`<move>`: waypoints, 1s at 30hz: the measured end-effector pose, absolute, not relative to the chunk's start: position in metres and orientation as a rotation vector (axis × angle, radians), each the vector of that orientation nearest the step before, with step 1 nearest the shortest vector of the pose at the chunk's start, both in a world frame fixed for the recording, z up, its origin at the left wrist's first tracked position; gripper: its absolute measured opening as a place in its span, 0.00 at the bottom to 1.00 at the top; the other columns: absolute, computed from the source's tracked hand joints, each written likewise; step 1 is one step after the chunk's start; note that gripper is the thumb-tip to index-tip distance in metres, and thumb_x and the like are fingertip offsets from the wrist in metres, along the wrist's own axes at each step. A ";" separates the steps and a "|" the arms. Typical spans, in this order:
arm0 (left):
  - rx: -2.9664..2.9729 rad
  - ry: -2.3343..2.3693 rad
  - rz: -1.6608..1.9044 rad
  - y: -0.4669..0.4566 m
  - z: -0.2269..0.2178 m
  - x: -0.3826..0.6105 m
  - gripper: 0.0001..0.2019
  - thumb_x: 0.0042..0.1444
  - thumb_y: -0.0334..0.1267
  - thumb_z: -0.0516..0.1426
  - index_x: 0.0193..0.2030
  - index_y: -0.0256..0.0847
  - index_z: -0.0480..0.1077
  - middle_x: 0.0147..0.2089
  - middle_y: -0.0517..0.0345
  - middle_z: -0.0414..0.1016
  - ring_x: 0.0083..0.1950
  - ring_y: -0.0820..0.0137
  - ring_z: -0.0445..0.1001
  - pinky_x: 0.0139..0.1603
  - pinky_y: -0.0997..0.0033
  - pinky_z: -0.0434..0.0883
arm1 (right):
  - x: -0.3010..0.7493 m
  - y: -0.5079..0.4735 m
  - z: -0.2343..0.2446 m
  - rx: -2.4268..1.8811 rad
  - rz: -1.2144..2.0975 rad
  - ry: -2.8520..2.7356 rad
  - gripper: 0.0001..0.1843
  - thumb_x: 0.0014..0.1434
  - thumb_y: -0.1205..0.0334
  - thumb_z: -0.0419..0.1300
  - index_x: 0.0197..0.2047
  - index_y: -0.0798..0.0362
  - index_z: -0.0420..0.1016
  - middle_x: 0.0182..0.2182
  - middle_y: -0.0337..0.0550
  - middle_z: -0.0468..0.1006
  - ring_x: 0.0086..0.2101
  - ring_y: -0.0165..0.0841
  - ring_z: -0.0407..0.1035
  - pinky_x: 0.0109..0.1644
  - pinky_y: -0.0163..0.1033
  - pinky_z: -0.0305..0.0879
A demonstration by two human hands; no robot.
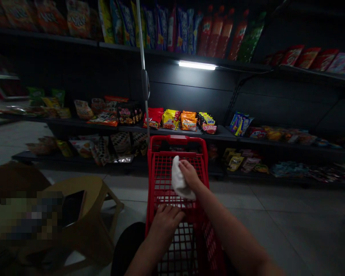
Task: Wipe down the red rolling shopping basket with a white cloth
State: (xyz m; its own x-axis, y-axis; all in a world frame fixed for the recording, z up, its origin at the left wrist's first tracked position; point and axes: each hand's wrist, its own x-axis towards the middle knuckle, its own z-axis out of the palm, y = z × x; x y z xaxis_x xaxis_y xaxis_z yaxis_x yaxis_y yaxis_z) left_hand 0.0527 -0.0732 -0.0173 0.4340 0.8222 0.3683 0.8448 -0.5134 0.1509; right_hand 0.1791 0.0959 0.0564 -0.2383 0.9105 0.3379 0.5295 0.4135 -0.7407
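The right hand (189,173) is closed over a white cloth (179,179), pressing it against the mesh of a red cart (163,172) just below the rim. The left hand (165,222) lies across the mesh lower down, fingers bent; I cannot tell whether it grips. The cloth hangs loosely, so a slack hold could drop it into the cart. Firm pressure could roll the cart, as no brake shows. A metal pole (143,73) beside the cart could catch an arm. The hands and dim light hide much of the cart's inside. A phone (73,207) lies on a stool (86,188) beside a pixelated patch (31,214), facing dim shelves (218,132) of snacks.
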 end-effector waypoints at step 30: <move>-2.620 -1.574 -0.652 -0.078 -0.008 0.055 0.12 0.63 0.31 0.56 0.51 0.49 0.71 0.46 0.60 0.76 0.46 0.68 0.70 0.51 0.63 0.59 | 0.266 0.111 0.082 -1.262 0.418 -1.550 0.34 0.66 0.36 0.40 0.42 0.55 0.74 0.30 0.43 0.77 0.30 0.34 0.68 0.35 0.37 0.62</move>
